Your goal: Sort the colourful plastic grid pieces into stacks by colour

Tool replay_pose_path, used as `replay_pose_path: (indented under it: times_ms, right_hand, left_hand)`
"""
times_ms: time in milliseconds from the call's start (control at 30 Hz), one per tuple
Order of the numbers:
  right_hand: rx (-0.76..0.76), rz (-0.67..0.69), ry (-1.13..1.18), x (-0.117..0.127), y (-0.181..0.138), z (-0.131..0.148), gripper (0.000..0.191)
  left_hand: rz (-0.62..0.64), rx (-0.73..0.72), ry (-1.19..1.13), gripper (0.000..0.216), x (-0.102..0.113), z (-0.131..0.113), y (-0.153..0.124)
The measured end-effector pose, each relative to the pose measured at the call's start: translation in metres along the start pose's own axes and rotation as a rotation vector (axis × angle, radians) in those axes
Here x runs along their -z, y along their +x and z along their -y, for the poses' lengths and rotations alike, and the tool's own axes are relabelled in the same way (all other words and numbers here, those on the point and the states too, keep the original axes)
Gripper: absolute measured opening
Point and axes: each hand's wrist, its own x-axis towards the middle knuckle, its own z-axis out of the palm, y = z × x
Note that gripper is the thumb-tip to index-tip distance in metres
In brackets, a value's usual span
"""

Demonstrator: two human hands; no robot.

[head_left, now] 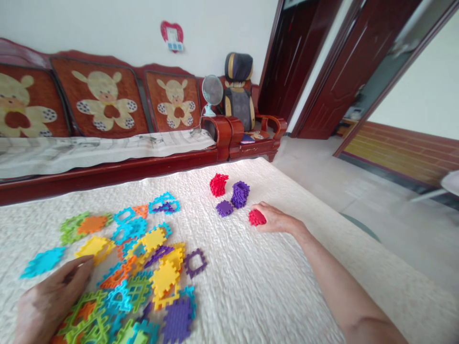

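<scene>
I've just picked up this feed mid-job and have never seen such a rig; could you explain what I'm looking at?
There is no machine here: these are a person's two bare hands. The one picture comes from a camera worn on the head, looking forward and down.

A pale cloth covers the surface. On the left lies a spread of toothed pieces in several colours. Farther off stand a red stack and a purple stack, with a flat purple piece beside them.

The right hand holds a red piece, perhaps more than one. The left hand is at a yellow piece; whether it grips it, I can't tell.

Behind is a sofa.
</scene>
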Motion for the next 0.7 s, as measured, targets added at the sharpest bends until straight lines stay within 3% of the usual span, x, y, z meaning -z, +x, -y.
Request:
replay_pose_path:
  times_ms: [100,267,467,700]
  right_hand:
    - [0.0,-0.002,-0.028,-0.001,0.001,0.001,0.047]
    - [0.016,-0.037,-0.015,-0.006,0.002,-0.005,0.067]
    - [0.045,-0.028,-0.048,-0.006,0.001,-0.001,0.032]
    - [0.05,-0.043,-0.069,-0.007,0.001,-0.001,0.023]
  left_hand:
    - [0.049,0.1,-0.023,0.045,0.009,-0.015,-0.005]
    - [0.066,0.128,-0.043,0.046,0.016,-0.029,-0.012]
    - [0.083,0.172,-0.053,0.044,0.024,-0.041,-0.018]
    - [0.062,0.148,-0.071,0.041,0.021,-0.036,-0.016]
